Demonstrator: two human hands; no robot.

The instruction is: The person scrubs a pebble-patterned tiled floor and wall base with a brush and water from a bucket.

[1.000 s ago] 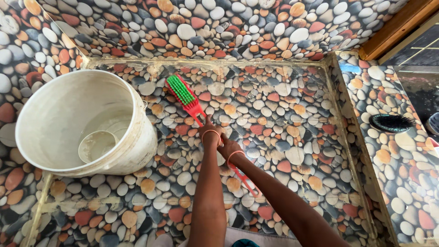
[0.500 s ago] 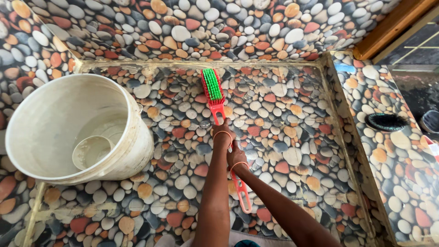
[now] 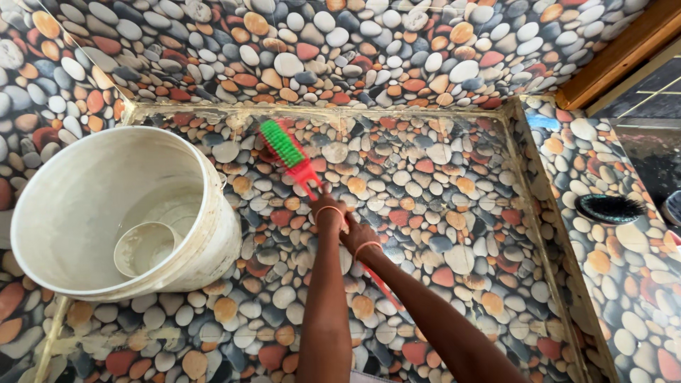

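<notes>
Overhead, 2 bare arms reach into a sunken, pebble-patterned floor basin.

Left hand: the left hand closes its fingers around the red handle just behind the brush head; a thin band circles the wrist.

Right hand: the right hand grips the same handle just behind the left, fingers wrapped shut, a band on this wrist too.

Brush: the long-handled scrubbing brush has green bristles on a red back; its head lies tilted toward the basin's far left corner, resting on the basin floor near the far edge. The handle's tail end shows below the right forearm, closer to the near edge.

Bucket: a white plastic bucket stands at the basin's left edge, just beside the brush head but apart from it; a small pale bowl lies inside on its bottom.

Walls: the far wall carries the same print of grey, white, orange and red pebbles.

Ledge: on the raised ledge along the basin's right edge, a dark oval brush lies well apart from both hands.

Frame: a wooden strip runs diagonally at the top right corner.
</notes>
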